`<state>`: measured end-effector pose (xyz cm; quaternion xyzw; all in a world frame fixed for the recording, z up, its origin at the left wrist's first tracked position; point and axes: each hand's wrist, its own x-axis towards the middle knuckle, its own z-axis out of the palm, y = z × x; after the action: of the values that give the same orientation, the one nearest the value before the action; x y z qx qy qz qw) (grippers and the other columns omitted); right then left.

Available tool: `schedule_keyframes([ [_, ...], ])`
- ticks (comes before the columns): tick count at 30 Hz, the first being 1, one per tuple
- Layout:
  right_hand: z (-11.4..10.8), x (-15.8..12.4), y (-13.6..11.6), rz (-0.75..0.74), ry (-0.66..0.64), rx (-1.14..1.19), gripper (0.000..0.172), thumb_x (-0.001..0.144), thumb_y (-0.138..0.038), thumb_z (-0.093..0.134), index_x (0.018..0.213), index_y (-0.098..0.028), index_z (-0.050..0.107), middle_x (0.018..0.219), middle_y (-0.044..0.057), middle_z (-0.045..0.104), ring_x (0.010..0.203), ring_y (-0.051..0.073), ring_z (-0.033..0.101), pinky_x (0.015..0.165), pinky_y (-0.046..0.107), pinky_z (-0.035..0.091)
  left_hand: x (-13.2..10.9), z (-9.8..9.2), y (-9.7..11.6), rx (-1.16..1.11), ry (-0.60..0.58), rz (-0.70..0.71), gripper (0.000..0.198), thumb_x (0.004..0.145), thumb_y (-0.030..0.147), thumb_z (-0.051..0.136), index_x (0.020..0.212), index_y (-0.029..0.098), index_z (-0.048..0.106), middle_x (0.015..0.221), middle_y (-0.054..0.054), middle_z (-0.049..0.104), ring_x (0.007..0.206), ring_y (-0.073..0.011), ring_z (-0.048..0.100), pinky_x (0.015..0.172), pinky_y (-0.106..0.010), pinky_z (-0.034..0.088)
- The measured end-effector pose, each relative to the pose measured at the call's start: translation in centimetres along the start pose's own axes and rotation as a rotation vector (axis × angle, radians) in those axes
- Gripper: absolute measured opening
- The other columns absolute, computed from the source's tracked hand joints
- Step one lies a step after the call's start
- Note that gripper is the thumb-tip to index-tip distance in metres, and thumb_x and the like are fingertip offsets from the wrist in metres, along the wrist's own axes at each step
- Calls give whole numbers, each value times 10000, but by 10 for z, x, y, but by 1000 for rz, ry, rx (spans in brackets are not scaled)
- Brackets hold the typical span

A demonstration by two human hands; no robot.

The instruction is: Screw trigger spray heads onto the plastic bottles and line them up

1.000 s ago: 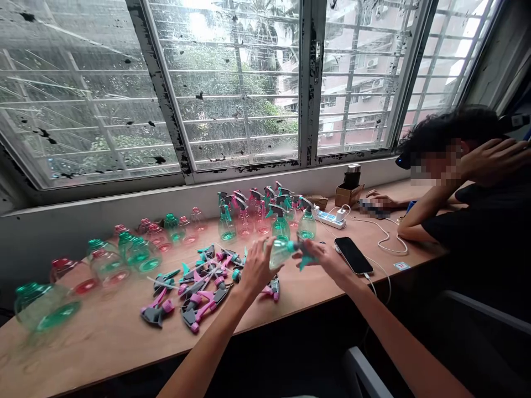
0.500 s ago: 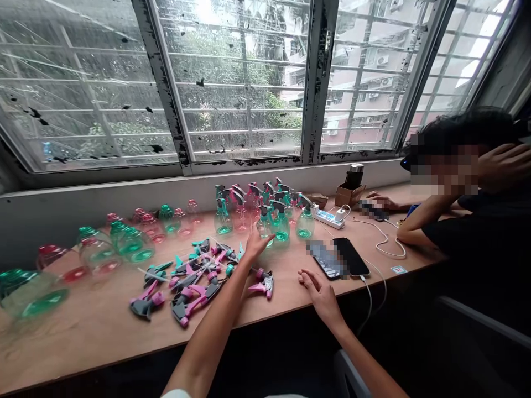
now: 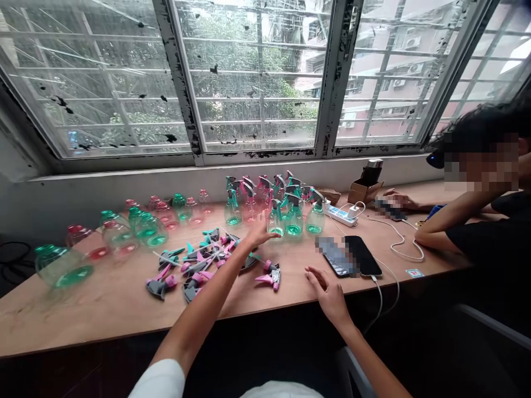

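My left hand [image 3: 258, 234] reaches over the wooden bench [image 3: 103, 309], fingers spread and empty, just short of a teal spray bottle [image 3: 275, 220] at the front of a cluster of assembled spray bottles [image 3: 265, 199]. My right hand [image 3: 329, 293] rests open near the bench's front edge, holding nothing, left of a black phone [image 3: 363, 256]. A pile of loose pink and teal trigger heads [image 3: 199, 262] lies left of my left arm. One pink trigger head [image 3: 269, 275] lies between my hands.
Several headless clear bottles with pink or teal bases [image 3: 124, 235] lie at the left. A white power strip [image 3: 342, 215], cable [image 3: 394, 246] and cardboard box [image 3: 363, 190] sit at the right. Another person [image 3: 477, 215] leans on the bench at the far right. Windows run behind.
Both hands held a teal bottle and trigger a second ago. That bottle now stands with the cluster, my left hand has drawn off it, and my right hand has dropped to the bench edge.
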<state>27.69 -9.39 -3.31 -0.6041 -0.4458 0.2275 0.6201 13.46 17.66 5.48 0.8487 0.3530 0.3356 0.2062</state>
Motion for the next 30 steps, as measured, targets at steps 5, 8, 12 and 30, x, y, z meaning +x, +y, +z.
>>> schedule_keyframes([
  [5, 1, -2, 1, -9, -14, -41, 589, 943, -710, 663, 1209, -196, 773, 1305, 174, 775, 1237, 388, 734, 1090, 558, 585, -24, -95, -25, 136, 90, 54, 437, 1004, 429, 687, 1362, 182, 640, 1398, -116, 658, 1234, -253, 673, 1075, -498, 592],
  [8, 1, -4, 2, -10, -12, -75, 595, 948, -714, 646, 1219, -199, 769, 1305, 176, 774, 1215, 392, 740, 1081, 572, 581, -34, -168, -53, 273, 345, -89, 464, 1003, 423, 685, 1393, 179, 618, 1444, -123, 626, 1300, -280, 639, 1119, -538, 559],
  [12, 1, -3, -1, -5, -44, -102, 601, 942, -710, 656, 1257, -207, 755, 1287, 165, 780, 1193, 376, 746, 1066, 554, 587, -53, -247, -97, 427, 610, -330, 543, 981, 400, 715, 1464, 198, 572, 1602, -133, 499, 1484, -346, 491, 1239, -638, 428],
  [30, 118, 46, -60, -610, -494, -684, 309, 1059, -212, 590, 1357, -221, 672, 1428, 111, 694, 1333, 258, 629, 1155, 407, 480, -92, -271, -124, 363, 538, -525, 521, 993, 428, 697, 1440, 186, 579, 1469, -131, 601, 1298, -293, 636, 1099, -547, 572],
])
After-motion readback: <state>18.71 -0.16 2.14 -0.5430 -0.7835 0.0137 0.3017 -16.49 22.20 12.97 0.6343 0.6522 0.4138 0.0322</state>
